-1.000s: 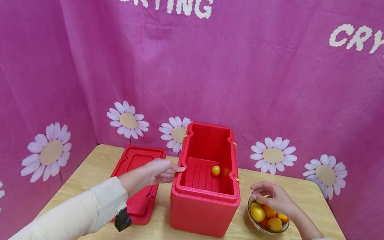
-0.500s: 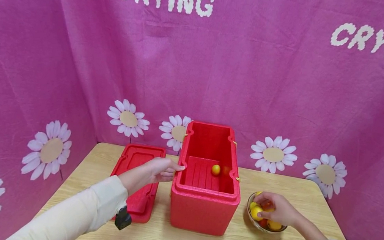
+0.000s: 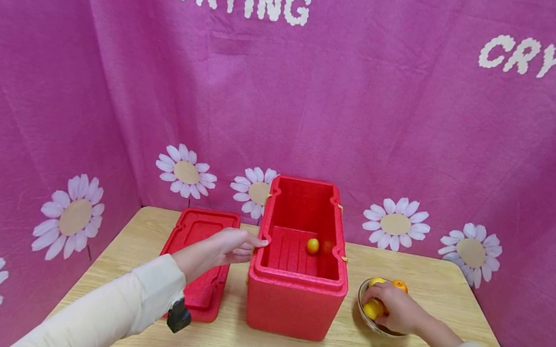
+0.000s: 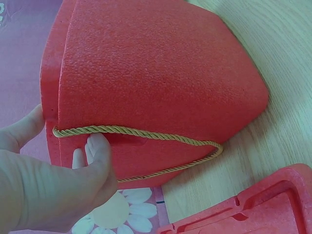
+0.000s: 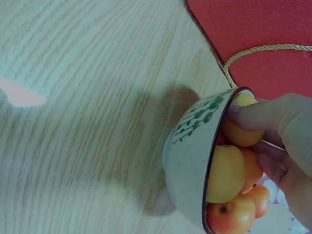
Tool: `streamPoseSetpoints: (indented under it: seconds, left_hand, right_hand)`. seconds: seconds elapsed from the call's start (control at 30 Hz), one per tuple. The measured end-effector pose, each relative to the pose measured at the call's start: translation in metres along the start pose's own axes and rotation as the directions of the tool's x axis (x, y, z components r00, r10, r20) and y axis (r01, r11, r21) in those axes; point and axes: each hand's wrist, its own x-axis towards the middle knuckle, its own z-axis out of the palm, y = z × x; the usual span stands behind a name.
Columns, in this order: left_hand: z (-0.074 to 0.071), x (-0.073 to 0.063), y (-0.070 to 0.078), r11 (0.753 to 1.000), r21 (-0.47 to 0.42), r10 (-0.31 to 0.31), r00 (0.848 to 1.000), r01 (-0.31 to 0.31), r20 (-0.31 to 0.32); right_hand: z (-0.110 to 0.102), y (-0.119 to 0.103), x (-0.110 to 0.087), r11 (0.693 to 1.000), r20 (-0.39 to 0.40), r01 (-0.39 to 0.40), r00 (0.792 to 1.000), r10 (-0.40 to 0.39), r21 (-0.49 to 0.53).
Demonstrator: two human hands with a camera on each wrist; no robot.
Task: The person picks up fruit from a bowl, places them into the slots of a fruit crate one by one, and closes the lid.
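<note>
In the head view a red foam box (image 3: 293,313) stands uncovered on the table, one small yellow-orange fruit (image 3: 312,246) on its floor. My left hand (image 3: 233,245) grips the box's left rim, thumb over the edge; in the left wrist view its fingers lie by the golden rope handle (image 4: 146,133). To the right of the box, my right hand (image 3: 401,310) reaches into a bowl (image 5: 187,161) of fruit. Its thumb and fingers pinch a yellow fruit (image 5: 242,130) near the rim. Beside that one lie another yellow fruit (image 5: 227,173) and several orange-red ones (image 5: 233,213).
The red lid (image 3: 204,295) lies on the wooden table (image 3: 154,229) left of the box. A pink curtain (image 3: 314,99) with daisies hangs close behind the box and along both sides. An orange fruit (image 3: 400,285) shows at the bowl's far side.
My right hand has lowered from above the bowl into it and closed round a yellow fruit, while the fruits there have shifted. My left hand stays on the box rim.
</note>
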Motion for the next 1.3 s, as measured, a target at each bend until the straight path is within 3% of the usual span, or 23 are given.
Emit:
streamPoseSetpoints:
  seconds: [0.23,0.4,0.63,0.87,1.0,1.3]
  left_hand:
    - [0.000,0.000,-0.001,1.000,-0.008,0.008,1.000,-0.008,0.002]
    - [0.000,0.000,-0.003,1.000,0.003,0.005,1.000,-0.005,0.001]
    - [0.001,-0.001,-0.005,1.000,0.017,0.001,1.000,-0.001,-0.006]
    - [0.000,-0.001,-0.003,1.000,0.001,0.004,1.000,-0.004,-0.008]
    - [0.000,-0.001,-0.004,1.000,0.004,-0.005,1.000,0.005,-0.018]
    - [0.001,0.000,-0.003,1.000,0.009,0.010,1.000,-0.010,-0.018]
  right_hand:
    - [0.000,0.001,0.000,0.999,0.007,-0.030,1.000,0.030,0.036]
    - [-0.002,0.002,-0.003,0.991,-0.024,-0.035,0.999,0.038,0.128]
    - [-0.011,0.003,0.000,0.948,0.021,-0.103,0.995,0.101,0.301]
    - [-0.023,0.006,0.008,0.904,0.070,-0.148,0.989,0.131,0.401]
    - [-0.029,0.007,0.012,0.887,0.083,-0.161,0.987,0.139,0.433]
    - [-0.037,0.009,0.018,0.881,0.066,-0.159,0.987,0.145,0.446]
